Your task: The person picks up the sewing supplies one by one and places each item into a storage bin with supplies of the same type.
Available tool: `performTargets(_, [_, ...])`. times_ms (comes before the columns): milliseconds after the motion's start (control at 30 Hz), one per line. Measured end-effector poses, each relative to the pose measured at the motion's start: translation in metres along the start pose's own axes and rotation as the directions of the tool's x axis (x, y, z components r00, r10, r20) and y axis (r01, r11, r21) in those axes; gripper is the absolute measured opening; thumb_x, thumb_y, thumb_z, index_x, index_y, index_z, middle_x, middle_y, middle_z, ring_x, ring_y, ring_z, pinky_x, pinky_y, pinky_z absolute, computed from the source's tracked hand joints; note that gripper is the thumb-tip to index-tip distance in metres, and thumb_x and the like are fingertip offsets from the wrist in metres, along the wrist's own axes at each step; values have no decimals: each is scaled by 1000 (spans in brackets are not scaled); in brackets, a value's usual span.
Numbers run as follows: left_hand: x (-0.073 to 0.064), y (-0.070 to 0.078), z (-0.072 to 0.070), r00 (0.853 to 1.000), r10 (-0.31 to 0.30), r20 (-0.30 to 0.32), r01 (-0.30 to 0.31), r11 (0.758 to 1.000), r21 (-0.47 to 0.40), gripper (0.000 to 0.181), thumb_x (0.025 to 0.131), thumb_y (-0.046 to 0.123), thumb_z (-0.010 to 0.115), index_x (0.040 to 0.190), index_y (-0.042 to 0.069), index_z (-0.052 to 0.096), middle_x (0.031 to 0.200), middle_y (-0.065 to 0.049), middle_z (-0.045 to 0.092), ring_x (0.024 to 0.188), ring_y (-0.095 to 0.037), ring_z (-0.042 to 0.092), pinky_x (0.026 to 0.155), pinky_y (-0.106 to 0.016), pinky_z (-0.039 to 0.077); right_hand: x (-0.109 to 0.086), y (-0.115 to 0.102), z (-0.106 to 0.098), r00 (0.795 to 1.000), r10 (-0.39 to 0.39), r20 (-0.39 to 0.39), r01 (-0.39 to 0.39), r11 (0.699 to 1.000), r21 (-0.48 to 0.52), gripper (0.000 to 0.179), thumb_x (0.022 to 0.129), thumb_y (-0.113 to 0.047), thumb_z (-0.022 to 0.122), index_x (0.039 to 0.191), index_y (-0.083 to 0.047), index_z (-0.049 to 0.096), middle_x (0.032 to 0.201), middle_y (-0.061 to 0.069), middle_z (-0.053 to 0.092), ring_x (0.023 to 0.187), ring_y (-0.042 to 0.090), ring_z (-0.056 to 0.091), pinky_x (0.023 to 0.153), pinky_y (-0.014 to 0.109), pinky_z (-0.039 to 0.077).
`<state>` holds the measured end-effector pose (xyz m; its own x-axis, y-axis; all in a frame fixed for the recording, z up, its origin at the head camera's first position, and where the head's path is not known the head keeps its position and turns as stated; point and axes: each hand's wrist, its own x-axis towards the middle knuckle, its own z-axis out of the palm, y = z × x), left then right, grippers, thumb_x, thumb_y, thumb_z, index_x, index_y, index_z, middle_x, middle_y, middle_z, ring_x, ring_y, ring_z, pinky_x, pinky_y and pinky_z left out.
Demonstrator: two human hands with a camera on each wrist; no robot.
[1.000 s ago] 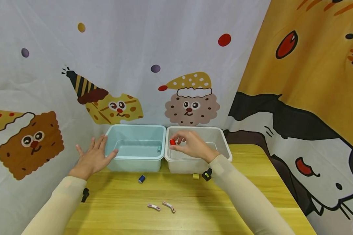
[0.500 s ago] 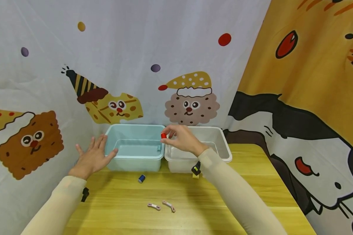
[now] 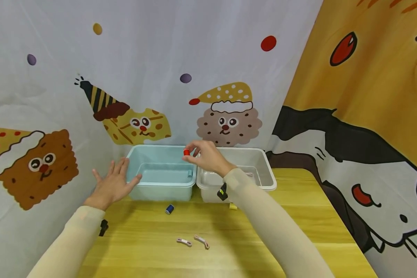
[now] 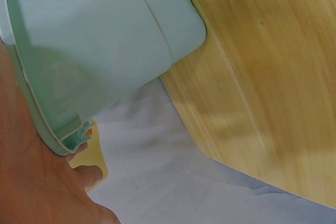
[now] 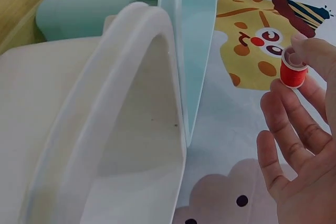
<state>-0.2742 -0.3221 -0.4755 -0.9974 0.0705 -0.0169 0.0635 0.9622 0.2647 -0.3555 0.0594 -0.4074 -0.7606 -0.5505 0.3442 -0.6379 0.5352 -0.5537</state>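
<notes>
The right hand (image 3: 207, 156) is pinching a small, round red spool of thread with white ends (image 5: 293, 73) with its thumb and fingers, probably because it is so little. The left hand (image 3: 112, 186) is touching the rim of the pale blue plastic bin (image 3: 165, 185) with spread fingers, maybe keeping it steady. The spool is hanging above that bin's right end, well apart from the left hand.

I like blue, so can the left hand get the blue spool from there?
Probably yes: the left hand rests spread at the teal bin, and the blue spool lies uncovered on the table just in front.
</notes>
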Motion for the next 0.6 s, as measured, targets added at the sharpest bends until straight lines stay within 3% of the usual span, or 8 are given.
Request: performTargets(600, [3, -1, -1, 1000, 2, 6, -2, 1000, -8, 119, 112, 89, 32, 186, -1, 4, 196, -27, 0, 178, -65, 1, 121, -102, -18, 31, -8, 14, 995, 102, 0, -102, 994, 39, 30, 108, -37, 88, 131, -18, 84, 123, 1, 83, 97, 17, 71, 78, 29, 59])
